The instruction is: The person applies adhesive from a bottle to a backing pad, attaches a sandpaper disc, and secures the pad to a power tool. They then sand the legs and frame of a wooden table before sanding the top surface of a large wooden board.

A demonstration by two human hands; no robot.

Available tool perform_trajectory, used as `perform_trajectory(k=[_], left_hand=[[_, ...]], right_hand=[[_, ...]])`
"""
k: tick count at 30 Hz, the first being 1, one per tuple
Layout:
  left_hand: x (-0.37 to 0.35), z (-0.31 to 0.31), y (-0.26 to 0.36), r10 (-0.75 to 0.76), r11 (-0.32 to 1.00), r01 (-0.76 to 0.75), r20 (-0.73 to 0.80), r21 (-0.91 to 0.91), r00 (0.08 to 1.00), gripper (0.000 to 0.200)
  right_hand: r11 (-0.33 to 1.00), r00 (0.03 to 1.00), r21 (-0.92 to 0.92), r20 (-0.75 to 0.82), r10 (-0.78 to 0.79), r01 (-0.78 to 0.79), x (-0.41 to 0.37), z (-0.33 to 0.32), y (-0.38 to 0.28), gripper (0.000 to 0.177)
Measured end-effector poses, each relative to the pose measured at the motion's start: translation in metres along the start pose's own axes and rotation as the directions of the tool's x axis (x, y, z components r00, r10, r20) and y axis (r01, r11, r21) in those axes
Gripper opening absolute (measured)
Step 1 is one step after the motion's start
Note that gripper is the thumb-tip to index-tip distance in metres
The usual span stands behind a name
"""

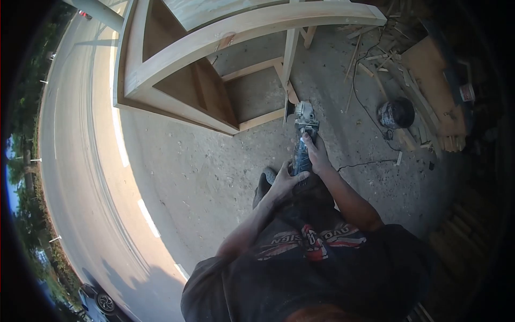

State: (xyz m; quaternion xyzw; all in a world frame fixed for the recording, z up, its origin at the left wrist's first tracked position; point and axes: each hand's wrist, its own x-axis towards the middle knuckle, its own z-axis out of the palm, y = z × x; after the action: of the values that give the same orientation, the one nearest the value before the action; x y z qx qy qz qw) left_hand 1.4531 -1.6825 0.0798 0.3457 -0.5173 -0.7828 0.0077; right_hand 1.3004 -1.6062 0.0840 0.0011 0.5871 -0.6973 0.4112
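Note:
Both of my hands are closed around an angle grinder (pixel 301 151), held in front of my body with its dusty grey head (pixel 305 111) pointing away from me. My left hand (pixel 288 181) wraps the rear end of its dark body. Farther forward, my right hand (pixel 317 152) grips it close behind the head. The disc (pixel 289 109) sits at the left of the head, seen nearly edge-on. In this view it overlaps the lower end of an upright on a wooden frame (pixel 252 26), which has a curved top rail and panelled sides.
A dark bucket (pixel 396 112) stands to the right on the dusty concrete floor (pixel 193 161), near a cable (pixel 354 80) and scattered wood offcuts (pixel 383 59). A brown board (pixel 434 80) lies beyond. On the left runs a road (pixel 80 161), with a parked car (pixel 99 300) at bottom left.

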Motion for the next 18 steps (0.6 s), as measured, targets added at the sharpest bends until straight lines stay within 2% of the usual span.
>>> perform_trajectory(k=[1,2,3,4,5,6,7,8,9,10,12,13,14,15,16,17,18], left_hand=[[0.008,0.012,0.011,-0.163,0.986,0.165,0.135,-0.002,0.977,0.074],[0.018,0.022,0.018,-0.31,0.948,0.318,0.267,0.016,0.912,0.064],[0.038,0.033,-0.003,-0.216,0.975,0.201,0.202,0.092,0.955,0.054],[0.056,0.046,-0.029,-0.238,0.971,0.227,0.195,0.081,0.951,0.054],[0.077,0.06,-0.053,-0.174,0.932,0.152,0.038,0.328,0.984,0.058],[0.092,0.072,-0.072,-0.072,0.814,0.109,-0.087,0.571,0.994,0.061],[0.104,0.087,-0.087,-0.099,0.815,0.132,-0.088,0.564,0.991,0.061],[0.114,0.101,-0.101,-0.063,0.788,0.109,-0.097,0.605,0.993,0.066],[0.126,0.106,-0.114,-0.015,0.756,0.075,-0.097,0.651,0.995,0.07],[0.132,0.108,-0.126,-0.034,0.754,0.09,-0.098,0.651,0.995,0.07],[0.167,0.108,-0.124,-0.165,0.723,0.127,-0.01,0.679,0.986,0.072],[0.187,0.103,-0.115,-0.394,0.781,0.299,0.062,0.549,0.917,0.075],[0.215,0.093,-0.136,-0.396,0.78,0.294,0.071,0.553,0.916,0.075],[0.245,0.083,-0.168,-0.478,0.873,0.398,0.342,0.281,0.809,0.079],[0.267,0.074,-0.197,-0.44,0.838,0.546,0.603,0.01,0.665,0.084],[0.285,0.059,-0.216,-0.443,0.819,0.574,0.623,-0.012,0.645,0.082],[0.315,0.042,-0.231,-0.445,0.82,0.572,0.624,-0.004,0.642,0.082]], right_hand=[[0.993,0.992,-0.119,-0.127,-0.011,-0.004,0.025,-0.033,0.034,0.06],[0.992,0.992,-0.124,-0.124,0.011,-0.027,0.036,-0.045,0.032,0.06],[0.995,0.983,0.015,-0.158,0.095,-0.094,0.047,-0.056,0.031,0.06],[0.974,0.963,0.157,-0.19,0.191,-0.163,0.054,-0.068,0.035,0.059],[0.972,0.924,0.119,-0.305,0.231,-0.204,0.074,-0.093,0.061,0.074],[0.965,0.914,0.124,-0.313,0.259,-0.231,0.092,-0.114,0.078,0.074],[0.919,0.833,0.175,-0.39,0.393,-0.352,0.108,-0.136,0.091,0.081],[0.856,0.726,0.24,-0.454,0.516,-0.458,0.115,-0.153,0.102,0.089],[0.794,0.784,0.395,-0.238,0.574,-0.462,0.116,-0.17,0.105,0.097],[0.785,0.772,0.402,-0.242,0.587,-0.471,0.118,-0.19,0.118,0.097],[0.705,0.832,0.576,-0.076,0.549,-0.413,0.147,-0.226,0.146,0.098],[0.683,0.867,0.65,-0.071,0.493,-0.335,0.154,-0.239,0.16,0.086],[0.684,0.868,0.653,-0.079,0.489,-0.326,0.164,-0.238,0.167,0.086],[0.774,0.885,0.583,-0.191,0.426,-0.247,0.176,-0.233,0.175,0.073],[0.851,0.888,0.495,-0.294,0.353,-0.174,0.189,-0.237,0.188,0.063],[0.852,0.89,0.497,-0.296,0.347,-0.167,0.211,-0.253,0.205,0.063],[0.916,0.907,0.265,-0.218,0.36,-0.3,0.235,-0.276,0.225,0.055]])
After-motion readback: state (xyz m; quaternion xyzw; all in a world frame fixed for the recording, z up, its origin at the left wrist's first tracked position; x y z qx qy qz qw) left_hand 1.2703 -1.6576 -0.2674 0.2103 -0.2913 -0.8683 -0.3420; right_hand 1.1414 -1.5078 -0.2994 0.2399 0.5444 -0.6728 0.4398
